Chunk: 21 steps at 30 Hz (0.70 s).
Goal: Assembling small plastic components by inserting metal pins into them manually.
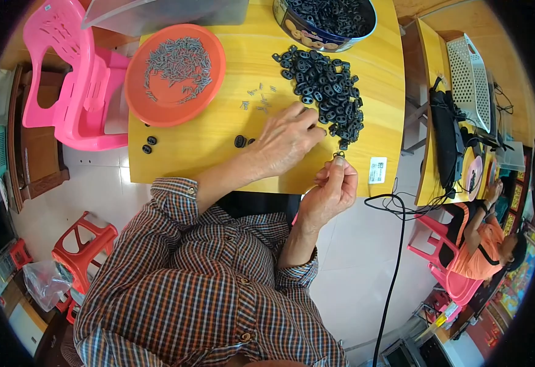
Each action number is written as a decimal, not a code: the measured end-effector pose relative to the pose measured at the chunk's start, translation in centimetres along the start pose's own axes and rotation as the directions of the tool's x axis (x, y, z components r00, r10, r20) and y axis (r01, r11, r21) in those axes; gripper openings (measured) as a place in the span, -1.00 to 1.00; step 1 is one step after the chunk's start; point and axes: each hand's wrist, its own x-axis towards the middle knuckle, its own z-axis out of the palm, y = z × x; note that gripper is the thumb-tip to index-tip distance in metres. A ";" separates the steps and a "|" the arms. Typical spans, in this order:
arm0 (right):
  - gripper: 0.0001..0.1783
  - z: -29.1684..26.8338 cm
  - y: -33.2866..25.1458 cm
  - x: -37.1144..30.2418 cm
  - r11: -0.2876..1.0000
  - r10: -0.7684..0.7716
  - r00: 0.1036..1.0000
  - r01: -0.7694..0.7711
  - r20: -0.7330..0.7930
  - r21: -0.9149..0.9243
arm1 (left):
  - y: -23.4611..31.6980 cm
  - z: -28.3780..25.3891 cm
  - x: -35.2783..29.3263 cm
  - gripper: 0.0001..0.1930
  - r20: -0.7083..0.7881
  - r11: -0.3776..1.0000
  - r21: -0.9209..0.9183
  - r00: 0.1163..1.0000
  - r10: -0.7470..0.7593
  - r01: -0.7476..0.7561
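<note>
Between thumb and fingertip, my right hand [333, 186] pinches a small black two-hole plastic piece [339, 154] at the table's near edge. My left hand [289, 137] reaches across the table beside a pile of similar black pieces [325, 85]; its fingers are curled in, and whatever they hold is too small to make out. A few loose grey pins [261, 98] lie beyond that hand. More grey pins [179, 61] fill part of a round orange-red plate [138, 92] at the left. A pair of black pieces [240, 141] sits by my left wrist.
A round tin [316, 40] full of black pieces stands at the far edge of the yellow table [237, 55], near a clear plastic bin [169, 12]. Other black pieces [149, 145] lie at the left edge. A black cable [396, 263] hangs on the right. Another person [481, 244] sits at the far right.
</note>
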 end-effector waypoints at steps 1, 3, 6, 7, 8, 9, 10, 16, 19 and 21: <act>-0.85 -0.1 0.1 0.1 1.000 -0.006 1.000 0.006 0.006 0.011 | -0.2 -0.2 -0.2 -0.82 0.007 1.000 -0.009 1.000 -0.009 0.009; -0.85 -0.1 0.2 0.1 1.000 -0.010 1.000 0.009 0.011 0.023 | -0.5 -0.5 -0.4 -0.84 -0.010 0.999 -0.025 1.000 -0.022 0.021; -0.86 0.0 0.1 0.1 1.000 -0.006 1.000 0.005 0.010 0.024 | -1.0 -0.8 -0.6 -0.88 -0.047 0.998 -0.055 0.998 -0.030 0.028; -0.86 0.1 0.1 0.0 1.000 0.004 1.000 -0.004 0.007 0.016 | -1.2 -0.9 -0.5 -0.91 -0.068 0.998 -0.064 0.997 -0.031 0.027; -0.87 0.2 0.1 0.0 1.000 0.014 1.000 -0.014 0.004 0.009 | -1.2 -1.1 -0.5 -0.91 -0.069 0.998 -0.062 0.997 -0.031 0.027; -0.87 0.2 0.2 0.1 1.000 0.013 1.000 -0.013 0.005 0.010 | -1.2 -1.2 -0.4 -0.91 -0.062 0.998 -0.051 0.997 -0.047 0.044; -0.87 0.1 0.2 0.1 1.000 0.015 1.000 -0.015 0.011 0.018 | -1.1 -1.4 -0.4 -0.91 -0.053 0.997 -0.040 0.997 -0.064 0.062; -0.85 0.2 0.3 0.0 1.000 0.019 1.000 -0.019 0.017 0.001 | -0.1 -1.3 0.3 -0.79 -0.055 0.995 0.004 0.993 -0.103 0.103; -0.85 0.1 0.2 -0.1 0.999 0.031 0.999 -0.031 0.014 -0.019 | 0.1 -0.9 0.3 -0.80 0.012 0.990 0.026 0.990 -0.138 0.138; -0.85 0.2 0.3 -0.1 0.999 0.038 0.999 -0.037 0.009 -0.034 | -0.3 -0.5 0.1 -0.81 0.009 0.990 0.026 0.991 -0.135 0.135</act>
